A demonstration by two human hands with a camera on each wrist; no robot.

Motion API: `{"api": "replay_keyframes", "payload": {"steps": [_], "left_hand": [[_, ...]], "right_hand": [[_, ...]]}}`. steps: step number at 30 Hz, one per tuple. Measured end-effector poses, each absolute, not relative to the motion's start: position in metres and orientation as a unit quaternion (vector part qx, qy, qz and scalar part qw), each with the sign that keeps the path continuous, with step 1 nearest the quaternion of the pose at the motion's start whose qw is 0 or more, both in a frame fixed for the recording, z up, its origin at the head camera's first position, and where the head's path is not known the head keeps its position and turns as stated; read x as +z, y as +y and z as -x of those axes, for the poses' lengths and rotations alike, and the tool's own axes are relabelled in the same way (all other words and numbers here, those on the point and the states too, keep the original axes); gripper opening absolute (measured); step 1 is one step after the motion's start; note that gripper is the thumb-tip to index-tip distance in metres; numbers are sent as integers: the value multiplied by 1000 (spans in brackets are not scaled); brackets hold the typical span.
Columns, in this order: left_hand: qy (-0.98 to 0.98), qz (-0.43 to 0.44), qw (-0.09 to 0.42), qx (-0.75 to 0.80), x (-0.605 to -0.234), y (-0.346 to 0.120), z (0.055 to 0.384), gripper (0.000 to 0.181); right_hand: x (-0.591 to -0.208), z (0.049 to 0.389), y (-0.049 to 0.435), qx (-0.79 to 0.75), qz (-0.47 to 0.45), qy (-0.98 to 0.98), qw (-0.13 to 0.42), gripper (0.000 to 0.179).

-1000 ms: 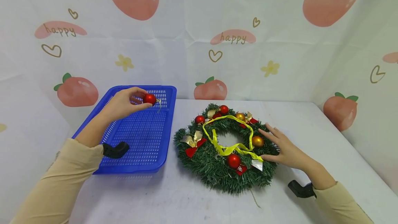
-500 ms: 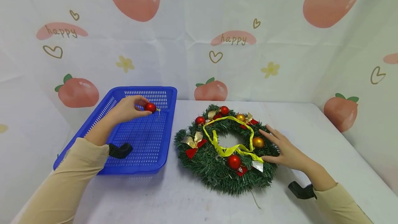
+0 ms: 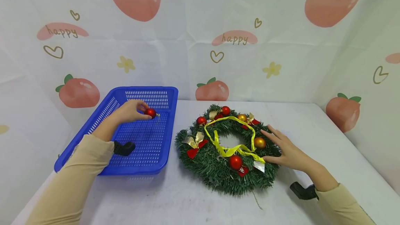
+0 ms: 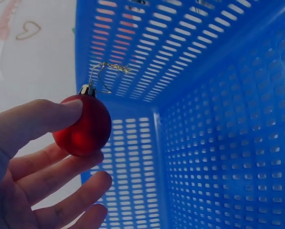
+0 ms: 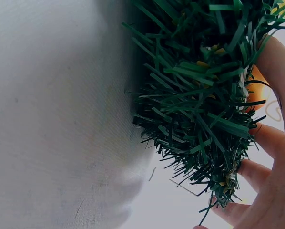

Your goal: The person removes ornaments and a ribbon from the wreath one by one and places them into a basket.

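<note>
A red Christmas bauble (image 3: 150,113) with a gold cap and a string loop is pinched between thumb and fingers of my left hand (image 3: 128,111). It hangs over the blue plastic basket (image 3: 144,141); the left wrist view shows the basket's slotted wall (image 4: 180,47) behind the bauble. A green wreath (image 3: 212,171) lies on the table, bearing red and gold baubles, bows and a yellow ribbon (image 3: 253,134). My right hand (image 3: 289,152) rests on the wreath's right edge with fingers spread. In the right wrist view those fingertips are partly hidden by the green needles (image 5: 195,95).
The basket stands left of the wreath, with a strip of white table (image 3: 175,190) between and in front of them. A string (image 3: 257,200) trails from the wreath's front edge. Behind everything hangs a white printed cloth (image 3: 175,58).
My left hand has lowered with the bauble toward the basket's floor, its forearm shifting slightly right. The right hand and the wreath stay in place.
</note>
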State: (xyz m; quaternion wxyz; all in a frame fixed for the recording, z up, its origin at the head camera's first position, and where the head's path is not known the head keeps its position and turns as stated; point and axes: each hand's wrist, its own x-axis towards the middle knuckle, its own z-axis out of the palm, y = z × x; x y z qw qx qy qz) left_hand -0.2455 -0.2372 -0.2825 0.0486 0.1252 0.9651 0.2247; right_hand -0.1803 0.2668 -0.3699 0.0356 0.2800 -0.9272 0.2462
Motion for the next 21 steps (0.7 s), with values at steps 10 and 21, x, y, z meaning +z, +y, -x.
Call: {"api": "replay_keyframes", "payload": {"steps": [10,21], "left_hand": [[963,-131,100,214,-287,-238,248,46],[964,-134,92,211,-292,-239,253,48]], "right_hand": [[-369,180,267,246,-279,-927,33,82],[-367,179,267,242,-279,-929,33,82]]}}
